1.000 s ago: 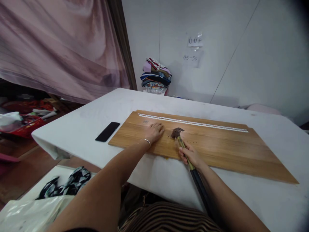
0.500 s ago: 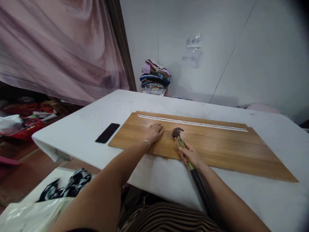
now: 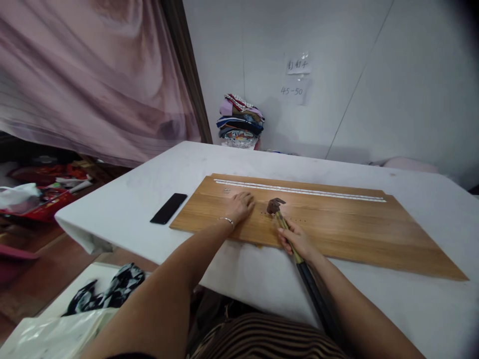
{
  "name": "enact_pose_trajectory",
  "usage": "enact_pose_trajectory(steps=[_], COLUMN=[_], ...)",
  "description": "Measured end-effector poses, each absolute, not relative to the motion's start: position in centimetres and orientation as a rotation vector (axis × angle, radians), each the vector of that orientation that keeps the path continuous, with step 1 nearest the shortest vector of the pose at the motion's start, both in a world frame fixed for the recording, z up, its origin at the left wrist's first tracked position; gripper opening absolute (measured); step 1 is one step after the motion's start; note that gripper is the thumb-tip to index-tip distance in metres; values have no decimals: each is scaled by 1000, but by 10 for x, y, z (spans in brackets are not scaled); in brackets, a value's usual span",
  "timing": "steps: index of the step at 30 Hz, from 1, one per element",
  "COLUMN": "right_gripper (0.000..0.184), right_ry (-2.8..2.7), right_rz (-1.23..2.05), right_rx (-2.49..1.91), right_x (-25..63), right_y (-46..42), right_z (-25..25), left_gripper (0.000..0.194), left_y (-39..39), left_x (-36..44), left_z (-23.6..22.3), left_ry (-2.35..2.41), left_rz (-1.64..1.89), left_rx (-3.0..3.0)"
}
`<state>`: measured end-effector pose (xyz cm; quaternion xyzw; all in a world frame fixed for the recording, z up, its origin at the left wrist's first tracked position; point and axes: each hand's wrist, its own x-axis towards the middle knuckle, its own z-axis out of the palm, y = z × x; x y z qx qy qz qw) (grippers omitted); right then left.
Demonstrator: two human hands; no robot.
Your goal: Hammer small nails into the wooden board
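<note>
A long wooden board (image 3: 337, 229) lies on the white table (image 3: 149, 199). My left hand (image 3: 240, 206) rests palm down on the board near its left end, fingers together and lying flat, a thin bracelet on the wrist. My right hand (image 3: 297, 240) is closed round the handle of a hammer (image 3: 276, 208). The rusty hammer head sits on the board just right of my left hand. A row of small dark dots runs along the board beside the head. A silvery strip (image 3: 299, 191) runs along the board's far edge.
A black phone (image 3: 168, 208) lies on the table left of the board. A stack of folded clothes (image 3: 240, 121) stands against the far wall under two paper notes. A pink curtain hangs at left. Bags and cloth lie on the floor at lower left.
Only the camera has shifted slightly; both hands and the hammer stay where they were on the board.
</note>
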<state>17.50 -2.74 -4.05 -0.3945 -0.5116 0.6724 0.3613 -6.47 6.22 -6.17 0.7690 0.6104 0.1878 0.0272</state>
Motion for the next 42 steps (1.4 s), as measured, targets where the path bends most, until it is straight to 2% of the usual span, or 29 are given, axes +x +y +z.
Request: enact_pose_trajectory(steps=[10, 16, 21, 30, 37, 42], right_gripper=[45, 33, 44, 39, 60, 43], right_ry=[-1316, -1350, -1297, -1174, -1180, -1244], right_rz=[1725, 1705, 1696, 1688, 1701, 1695], right_rx=[-1036, -1040, -1020, -1046, -1010, -1090], right_x=[176, 177, 188, 194, 199, 200], right_y=[-28, -28, -24, -21, -28, -33], right_z=[-38, -38, -32, -28, -18, -11], left_gripper=[29, 29, 28, 28, 31, 33], left_y=[63, 63, 63, 63, 65, 64], left_x=[-64, -63, -63, -63, -63, -63], left_z=[-62, -61, -61, -61, -63, -62], left_ry=[1892, 1902, 1906, 1890, 1884, 1867], left_rz=[566, 549, 566, 585, 598, 597], left_rx=[2382, 2392, 2388, 2377, 2350, 2335])
